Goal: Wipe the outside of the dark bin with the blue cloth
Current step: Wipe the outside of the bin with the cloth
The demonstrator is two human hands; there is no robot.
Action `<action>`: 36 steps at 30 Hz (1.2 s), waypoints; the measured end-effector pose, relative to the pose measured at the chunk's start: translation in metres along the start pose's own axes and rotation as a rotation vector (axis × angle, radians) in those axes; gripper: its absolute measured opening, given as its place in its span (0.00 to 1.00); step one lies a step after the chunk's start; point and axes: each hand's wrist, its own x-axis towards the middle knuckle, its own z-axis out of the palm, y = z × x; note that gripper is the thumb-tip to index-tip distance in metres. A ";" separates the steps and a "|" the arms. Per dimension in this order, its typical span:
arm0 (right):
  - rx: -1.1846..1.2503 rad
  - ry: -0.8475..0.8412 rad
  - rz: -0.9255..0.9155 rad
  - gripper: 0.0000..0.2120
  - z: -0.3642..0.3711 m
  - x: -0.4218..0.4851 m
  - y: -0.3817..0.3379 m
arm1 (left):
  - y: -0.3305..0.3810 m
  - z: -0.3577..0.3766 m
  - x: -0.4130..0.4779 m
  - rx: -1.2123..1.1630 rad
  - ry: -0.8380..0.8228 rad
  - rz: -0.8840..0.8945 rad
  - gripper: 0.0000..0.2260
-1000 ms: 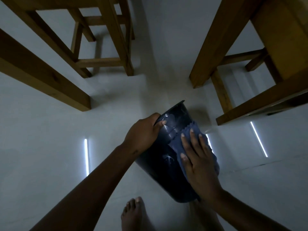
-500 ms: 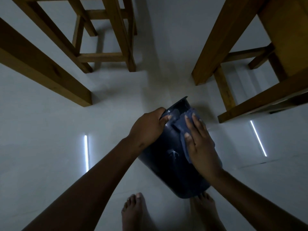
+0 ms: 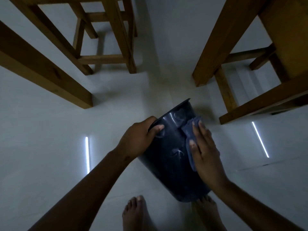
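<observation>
The dark bin (image 3: 171,157) is held tilted above the pale floor, its open rim pointing away from me and its base near my feet. My left hand (image 3: 140,137) grips the rim on the left side, thumb over the outer wall. My right hand (image 3: 203,150) lies flat on the bin's right side and presses the blue cloth (image 3: 189,135) against the wall. The cloth reaches up near the rim; most of it is hidden under my palm and fingers.
Wooden stool legs (image 3: 120,39) stand at the back left, with a thick wooden beam (image 3: 43,70) further left. Wooden table legs (image 3: 221,42) and rails (image 3: 263,104) stand to the right. My bare feet (image 3: 136,214) are below the bin. Light strips reflect on the floor (image 3: 50,147).
My right hand with the cloth slid from the bin's middle up toward the rim and has come slightly back down. The left hand kept its grip on the rim.
</observation>
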 end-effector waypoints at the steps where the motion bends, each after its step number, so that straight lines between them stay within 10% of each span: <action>1: -0.078 0.016 -0.052 0.25 0.007 -0.014 -0.005 | 0.002 0.001 0.004 0.037 0.049 0.025 0.10; 36: -0.392 -0.086 -0.197 0.25 0.024 -0.026 -0.018 | 0.020 0.003 0.029 0.020 0.026 -0.053 0.12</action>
